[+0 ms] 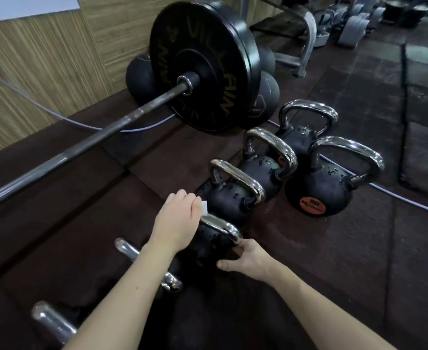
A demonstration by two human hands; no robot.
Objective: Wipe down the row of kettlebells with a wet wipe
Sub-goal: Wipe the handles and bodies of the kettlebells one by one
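While the left hand (176, 219) pinches a wet wipe (204, 206) on the kettlebell (207, 246) handle, the right hand (249, 260) cups its half-hidden body, fingers loosely spread.

Kettlebells stand in a row on the floor (346, 261), running away from the person; one more kettlebell (319, 190) sits right of the row. Left hand (176, 221) lies on the handle of the near kettlebell (207, 246), right hand (248, 258) against its right side. Barbell (86, 145) lies left of the row, its plate (202, 69) behind it by the wall (43, 59).
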